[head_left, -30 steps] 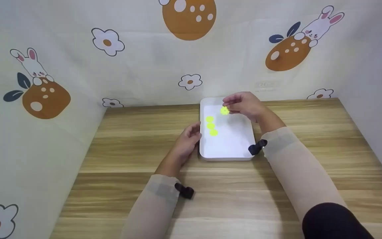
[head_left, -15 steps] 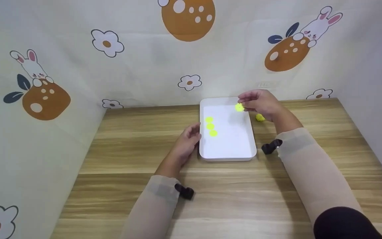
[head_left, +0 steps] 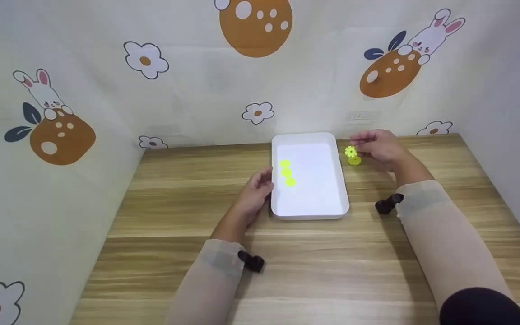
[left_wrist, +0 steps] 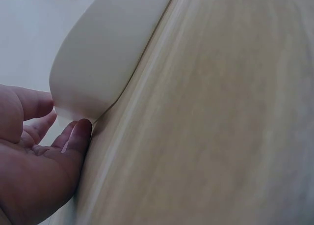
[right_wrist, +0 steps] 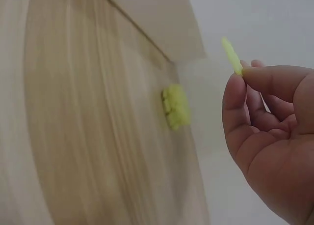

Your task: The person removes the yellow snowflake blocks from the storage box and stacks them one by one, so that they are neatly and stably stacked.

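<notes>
My right hand [head_left: 379, 146] pinches a yellow notched snowflake disc [head_left: 350, 151] between thumb and fingertips, just right of the white tray [head_left: 339, 180]. In the right wrist view the disc [right_wrist: 232, 57] shows edge-on. Under it, on the table, sits a small stack of like yellow discs [right_wrist: 175, 107]. Three yellow discs [head_left: 286, 172] lie in a slanting row along the left part of the tray floor. Fingertips of my left hand [head_left: 253, 194] touch the tray's left side; the left wrist view shows them with the thumb at its outer wall [left_wrist: 98, 68], beside the tabletop.
The wood-grain table [head_left: 314, 266] runs back to a wall covering [head_left: 206, 90] printed with rabbits, oranges and flowers. A plain pale wall [head_left: 508, 113] rises on the right. Each sleeve carries a small black wrist camera [head_left: 252, 261].
My right hand has moved right with the disc, from over the tray to above the disc stack, which has come into view. The left hand and the three discs in the tray stay put.
</notes>
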The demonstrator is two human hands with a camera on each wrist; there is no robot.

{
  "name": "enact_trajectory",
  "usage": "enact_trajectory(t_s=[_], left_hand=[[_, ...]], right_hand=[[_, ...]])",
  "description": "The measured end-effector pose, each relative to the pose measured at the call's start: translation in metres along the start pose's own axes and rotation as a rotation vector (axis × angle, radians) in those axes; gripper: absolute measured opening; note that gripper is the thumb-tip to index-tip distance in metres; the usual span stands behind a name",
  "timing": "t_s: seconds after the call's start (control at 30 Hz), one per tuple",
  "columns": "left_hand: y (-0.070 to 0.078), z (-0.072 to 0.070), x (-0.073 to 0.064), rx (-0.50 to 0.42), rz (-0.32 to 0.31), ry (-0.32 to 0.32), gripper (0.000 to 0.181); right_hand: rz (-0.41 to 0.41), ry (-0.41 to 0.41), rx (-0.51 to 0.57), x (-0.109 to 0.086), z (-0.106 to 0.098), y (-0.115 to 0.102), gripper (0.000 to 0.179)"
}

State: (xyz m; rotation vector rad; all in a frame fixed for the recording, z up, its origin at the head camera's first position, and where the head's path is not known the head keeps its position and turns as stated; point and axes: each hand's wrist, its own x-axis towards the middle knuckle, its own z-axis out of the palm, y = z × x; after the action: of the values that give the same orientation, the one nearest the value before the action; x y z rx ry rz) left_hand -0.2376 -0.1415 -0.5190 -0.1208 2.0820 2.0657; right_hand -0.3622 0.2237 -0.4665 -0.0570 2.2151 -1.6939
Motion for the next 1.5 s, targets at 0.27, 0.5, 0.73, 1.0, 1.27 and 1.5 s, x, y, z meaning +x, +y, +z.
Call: enact_trajectory(t_s=[0.27, 0.5, 0.73, 1.0, 1.27, 1.5], left_hand=[[-0.001, 0.001, 0.000, 0.004, -0.008, 0.014, 0.052], [0.000, 0.002, 0.000, -0.009, 0.001, 0.011, 0.052], [0.001, 0.003, 0.000, -0.012, 0.003, 0.016, 0.052], [0.001, 0.002, -0.002, -0.017, 0.025, -0.003, 0.052], [0.002, 0.002, -0.002, -0.016, 0.022, 0.005, 0.052], [0.005, 0.003, -0.002, -0.014, 0.001, 0.019, 0.051]], right_hand=[[0.087, 0.037, -0.062, 0.004, -0.011, 0.017, 0.043], [0.111, 0.051, -0.057, 0.003, -0.008, 0.020, 0.042], [0.121, 0.057, -0.015, 0.005, -0.008, 0.024, 0.042], [0.144, 0.067, -0.001, 0.001, -0.007, 0.021, 0.043], [0.075, 0.034, -0.029, 0.003, 0.001, 0.002, 0.043], [-0.023, 0.001, -0.036, -0.002, 0.026, -0.028, 0.041]])
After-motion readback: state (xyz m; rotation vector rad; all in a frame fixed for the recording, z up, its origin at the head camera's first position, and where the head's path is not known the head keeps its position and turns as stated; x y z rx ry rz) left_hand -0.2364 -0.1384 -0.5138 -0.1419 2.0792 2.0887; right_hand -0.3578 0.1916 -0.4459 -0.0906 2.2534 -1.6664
